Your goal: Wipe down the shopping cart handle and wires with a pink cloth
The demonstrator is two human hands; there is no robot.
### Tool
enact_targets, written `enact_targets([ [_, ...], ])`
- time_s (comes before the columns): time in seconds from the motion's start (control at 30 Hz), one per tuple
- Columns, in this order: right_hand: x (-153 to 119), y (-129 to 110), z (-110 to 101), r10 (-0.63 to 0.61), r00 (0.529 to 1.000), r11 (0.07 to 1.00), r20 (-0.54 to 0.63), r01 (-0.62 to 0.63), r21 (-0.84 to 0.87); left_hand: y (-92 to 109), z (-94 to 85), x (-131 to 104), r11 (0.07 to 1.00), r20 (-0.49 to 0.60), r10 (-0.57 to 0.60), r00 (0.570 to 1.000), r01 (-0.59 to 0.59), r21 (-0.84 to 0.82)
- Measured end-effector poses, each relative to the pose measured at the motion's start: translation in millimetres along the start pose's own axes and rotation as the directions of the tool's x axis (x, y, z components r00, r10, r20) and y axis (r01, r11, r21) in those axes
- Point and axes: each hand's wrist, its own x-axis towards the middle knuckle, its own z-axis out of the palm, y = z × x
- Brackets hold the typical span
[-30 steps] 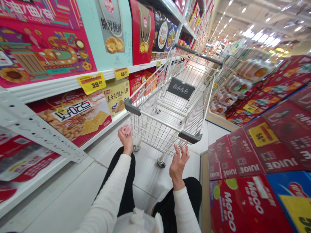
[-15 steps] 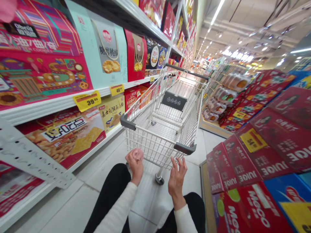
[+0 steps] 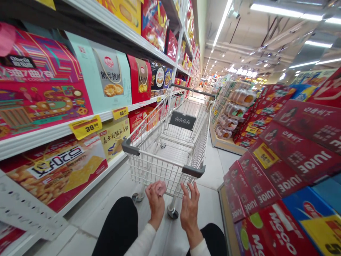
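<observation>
My left hand (image 3: 155,205) is closed on a crumpled pink cloth (image 3: 160,188), held just below the near end of a wire shopping cart. Level with it on the right, my right hand (image 3: 189,209) has its fingers apart and slightly bent, with nothing in it. The shopping cart (image 3: 160,156) has grey corner bumpers and a dark panel (image 3: 182,120) inside, and its basket holds nothing I can see. Both hands are close to the basket's front wires; I cannot tell whether they touch them. My bent knees in black show on either side.
A white shelf (image 3: 112,113) on the left carries gift boxes of biscuits with yellow price tags (image 3: 85,127). To the right, red drink cartons (image 3: 290,156) are stacked on a low wooden platform (image 3: 223,213). Farther back are shrink-wrapped packs (image 3: 236,110). Pale floor tiles run under the cart.
My left hand has moved right and slightly down with the pink cloth, closer to my right hand. The view has tilted up, so the cart and shelves sit lower and farther left.
</observation>
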Motion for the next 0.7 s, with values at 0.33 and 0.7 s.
enact_targets([
  [0.33,1.5,-16.1,8.8,0.035,0.998,0.998,-0.057,-0.032,0.048,26.3,6.7,-5.6,0.997,-0.020,0.073,0.997,-0.072,0.035],
  [0.7,8.4,-20.2,-10.4,-0.032,0.999,0.996,-0.015,0.033,0.086,34.2,-7.3,25.7,1.000,-0.154,-0.023,0.988,0.026,0.015],
])
